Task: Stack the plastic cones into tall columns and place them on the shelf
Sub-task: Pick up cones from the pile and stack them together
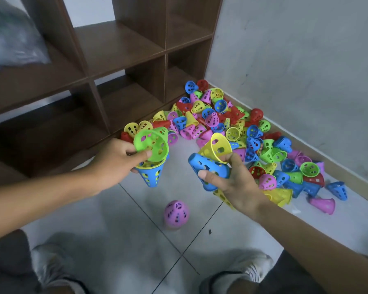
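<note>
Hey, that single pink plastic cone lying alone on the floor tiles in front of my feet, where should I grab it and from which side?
The pink perforated plastic cone seems to rest on its wide rim with its narrow rounded end up, facing the camera. Probably best to come straight down from above and pinch that narrow upper part between thumb and fingers. It stands apart from the pile, so nothing blocks the way.

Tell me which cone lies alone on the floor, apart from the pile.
The pink cone, on the tiles between the two arms, nearest the person's feet; every other loose cone sits in the pile by the wall.

No text, label, brand, number or sign is legible anywhere in the head view.
</note>
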Demonstrator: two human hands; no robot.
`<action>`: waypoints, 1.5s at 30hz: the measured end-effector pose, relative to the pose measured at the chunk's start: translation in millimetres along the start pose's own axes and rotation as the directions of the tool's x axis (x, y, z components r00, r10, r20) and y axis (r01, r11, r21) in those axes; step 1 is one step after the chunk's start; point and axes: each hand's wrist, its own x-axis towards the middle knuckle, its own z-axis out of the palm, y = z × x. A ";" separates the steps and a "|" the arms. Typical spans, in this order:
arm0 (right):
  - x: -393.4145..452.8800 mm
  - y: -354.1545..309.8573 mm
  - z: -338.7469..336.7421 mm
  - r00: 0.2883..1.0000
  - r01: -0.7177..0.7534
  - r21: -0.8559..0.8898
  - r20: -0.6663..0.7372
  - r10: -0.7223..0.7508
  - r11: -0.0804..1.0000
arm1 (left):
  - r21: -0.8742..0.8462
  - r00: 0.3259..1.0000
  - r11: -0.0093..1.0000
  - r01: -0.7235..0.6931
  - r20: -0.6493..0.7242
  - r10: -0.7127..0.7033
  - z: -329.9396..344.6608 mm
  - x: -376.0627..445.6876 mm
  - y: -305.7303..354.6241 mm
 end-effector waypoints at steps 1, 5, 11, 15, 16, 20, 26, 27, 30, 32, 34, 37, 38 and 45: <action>-2.6 -2.2 6.0 1.000 0.009 0.007 0.007 -0.009 1.000 | -0.024 1.000 1.000 0.003 0.007 -0.002 -2.5 -7.7 0.2; -10.2 -0.3 28.0 0.999 0.029 -0.018 0.016 -0.029 0.999 | -0.118 0.999 0.992 0.038 -0.013 -0.040 -1.6 -27.6 -2.8; -25.6 4.6 46.8 0.994 0.105 0.008 0.015 -0.106 0.994 | -0.270 0.971 0.935 0.228 -0.010 -0.240 10.6 -38.7 -14.2; -30.0 2.2 50.4 0.985 0.174 0.016 -0.004 -0.174 0.985 | -0.303 0.943 0.895 0.326 0.037 -0.330 9.7 -43.4 -21.4; -30.5 2.6 51.1 0.982 0.190 -0.013 0.010 -0.190 0.982 | -0.334 0.939 0.880 0.338 0.061 -0.337 11.3 -44.0 -20.7; -26.9 12.3 50.9 0.962 0.262 -0.145 0.112 -0.247 0.954 | -0.422 0.925 0.823 0.380 0.150 -0.350 19.6 -45.6 -16.0; -12.9 33.5 44.9 0.926 0.368 -0.320 0.206 -0.315 0.873 | -0.495 0.902 0.756 0.429 0.198 -0.383 26.4 -45.6 -18.9; -9.9 36.7 43.2 0.927 0.368 -0.360 0.217 -0.307 0.857 | -0.497 0.902 0.754 0.430 0.202 -0.381 27.1 -44.9 -19.4; -2.3 42.6 37.8 0.928 0.366 -0.444 0.243 -0.283 0.818 | -0.504 0.895 0.742 0.443 0.206 -0.395 30.1 -42.2 -21.9; 1.6 47.0 34.9 0.918 0.391 -0.509 0.276 -0.285 0.767 | -0.485 0.893 0.752 0.448 0.196 -0.405 32.3 -40.7 -24.6; 4.1 53.6 33.8 0.908 0.417 -0.573 0.304 -0.290 0.705 | -0.460 0.893 0.767 0.447 0.191 -0.407 33.5 -39.7 -27.8; 7.1 63.8 33.8 0.909 0.416 -0.662 0.326 -0.260 0.623 | -0.438 0.894 0.779 0.448 0.196 -0.404 36.4 -39.1 -30.9; 8.4 67.3 33.7 0.913 0.405 -0.684 0.328 -0.241 0.607 | -0.436 0.893 0.780 0.449 0.194 -0.405 37.8 -39.1 -30.9; 15.8 74.9 37.8 0.934 0.353 -0.749 0.318 -0.163 0.561 | -0.402 0.893 0.798 0.449 0.177 -0.413 44.0 -34.8 -29.6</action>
